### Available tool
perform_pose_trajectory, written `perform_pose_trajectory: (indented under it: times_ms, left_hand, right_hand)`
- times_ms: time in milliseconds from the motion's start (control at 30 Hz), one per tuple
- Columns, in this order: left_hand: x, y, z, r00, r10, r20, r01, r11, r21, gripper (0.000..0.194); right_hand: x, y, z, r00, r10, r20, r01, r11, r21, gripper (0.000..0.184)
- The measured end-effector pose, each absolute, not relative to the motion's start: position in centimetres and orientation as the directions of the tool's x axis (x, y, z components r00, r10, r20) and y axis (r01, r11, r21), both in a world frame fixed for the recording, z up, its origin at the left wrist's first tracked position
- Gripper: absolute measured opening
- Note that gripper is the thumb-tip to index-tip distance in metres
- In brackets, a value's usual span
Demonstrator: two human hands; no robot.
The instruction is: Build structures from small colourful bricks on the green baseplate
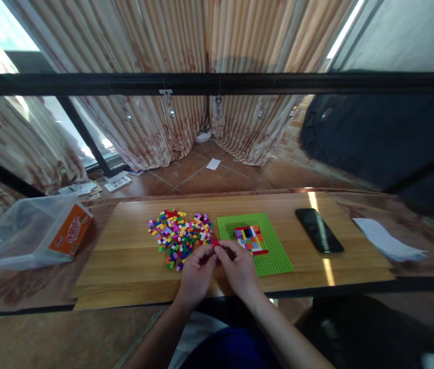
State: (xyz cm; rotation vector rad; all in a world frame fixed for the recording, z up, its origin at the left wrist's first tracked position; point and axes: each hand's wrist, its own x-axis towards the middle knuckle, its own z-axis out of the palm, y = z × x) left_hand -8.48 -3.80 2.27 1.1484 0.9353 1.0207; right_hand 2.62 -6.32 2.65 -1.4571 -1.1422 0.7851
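Both of my hands meet at the front of the wooden board, between the brick pile and the baseplate. A small red toy brick (215, 243) is pinched at the fingertips where my left hand (197, 271) and my right hand (239, 264) come together. Left of them spreads a pile of small multicoloured bricks (180, 233). To the right lies a green studded baseplate (276, 246), bearing a block of coloured bricks (253, 238) with a dark gap in it and red bricks along its near and far edges. My right hand partly covers the baseplate's near left corner.
A black phone (318, 230) lies on the wooden board (124, 256), right of the baseplate. White papers (388, 238) rest beyond the board's right end. At far left stands a clear plastic bin (24, 225) with an orange label. A dark bar (240, 83) crosses beyond the table, before curtains.
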Motion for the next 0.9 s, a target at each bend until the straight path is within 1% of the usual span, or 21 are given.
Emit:
perform_pose_trajectory:
  times_ms: [67,133,200,267,300,400,533,633,767,900]
  left_hand:
    - [-7.9,-4.4,2.5,0.3,0.952,-0.057,-0.109,0.094,0.99,0.023]
    - [-7.7,-4.6,2.8,0.28,0.958,-0.066,-0.061,0.086,0.994,0.027]
    - [-8.0,-4.5,3.1,0.235,0.969,-0.072,-0.001,0.074,0.997,0.031]
    - [-8.8,-4.1,3.4,0.196,0.978,-0.072,0.052,0.063,0.997,0.033]
    - [-9.4,-3.8,3.4,0.18,0.981,-0.078,0.077,0.065,0.995,0.034]
    - [-11.3,-3.0,3.5,0.085,0.992,-0.09,0.15,0.076,0.986,0.037]
    - [-13.7,-2.5,2.9,-0.001,0.995,-0.1,0.191,0.098,0.977,0.044]
    - [-15.3,-2.4,2.0,-0.064,0.99,-0.128,0.228,0.14,0.964,0.047]
    - [-17.1,-2.1,0.8,-0.114,0.984,-0.139,0.242,0.163,0.956,0.047]
    - [-17.7,-1.8,0.1,-0.134,0.981,-0.142,0.213,0.169,0.962,0.047]
  right_hand:
    - [3.3,-6.8,2.9,0.343,0.935,0.095,0.21,0.022,-0.977,0.022]
    - [4.8,-7.2,2.9,0.371,0.925,0.085,0.203,0.008,-0.979,0.023]
    - [7.0,-7.3,2.9,0.45,0.889,0.086,0.235,-0.025,-0.972,0.024]
    - [9.9,-7.0,2.9,0.568,0.82,0.073,0.284,-0.112,-0.952,0.028]
    - [11.3,-6.8,2.9,0.587,0.807,0.065,0.327,-0.163,-0.931,0.031]
    - [14.6,-5.8,3.0,0.618,0.782,0.082,0.49,-0.301,-0.818,0.033]
    - [15.5,-4.3,3.0,0.591,0.801,0.096,0.621,-0.376,-0.688,0.031]
    - [14.9,-3.6,2.8,0.577,0.814,0.07,0.65,-0.405,-0.643,0.028]
    - [14.7,-3.3,2.5,0.552,0.833,0.038,0.639,-0.393,-0.661,0.026]
    - [15.2,-3.4,1.9,0.537,0.843,0.025,0.574,-0.343,-0.744,0.026]
